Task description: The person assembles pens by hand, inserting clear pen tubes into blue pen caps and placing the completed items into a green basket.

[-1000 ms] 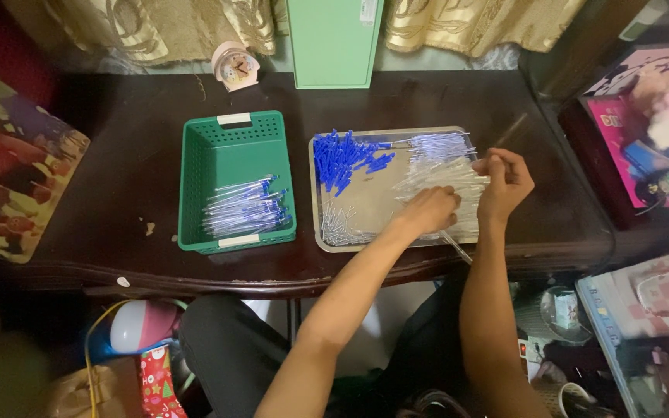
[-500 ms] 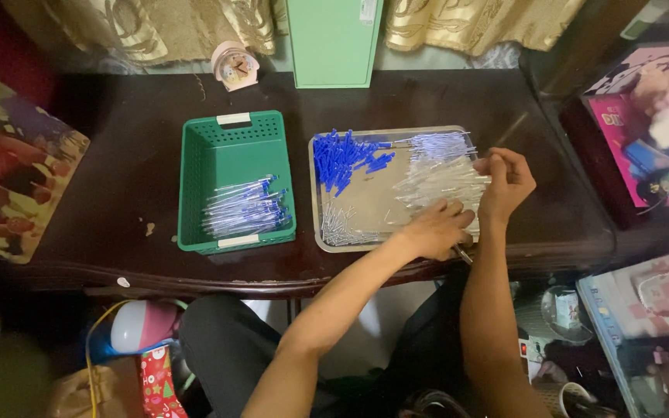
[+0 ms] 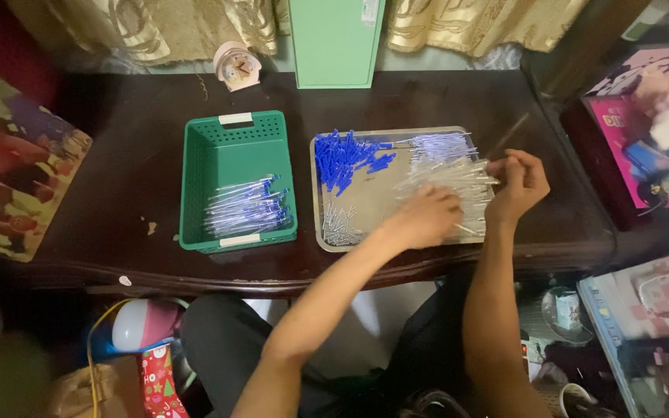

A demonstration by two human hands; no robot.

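Observation:
A metal tray (image 3: 319, 224) on the dark table holds a heap of blue pen caps (image 3: 342, 159), thin refills (image 3: 437, 145), clear pen barrels (image 3: 458, 176) and small tips (image 3: 340, 224). My left hand (image 3: 426, 218) lies palm down on the clear barrels near the tray's front right, with its fingertips hidden. My right hand (image 3: 517, 183) sits at the tray's right edge, fingers pinched on a thin pen part that points up and to the right. A green basket (image 3: 231, 133) to the left of the tray holds several assembled blue pens (image 3: 245, 209).
A green box (image 3: 336, 42) and a small clock (image 3: 237, 66) stand at the table's back edge before gold curtains. A colourful mat (image 3: 9, 166) lies at the left. Pink toy boxes (image 3: 644, 131) crowd the right side. Bags and clutter lie under the table's front edge.
My left hand dipped toward the tray's front edge, then came back a little onto the clear barrels. My right hand stayed at the tray's right edge.

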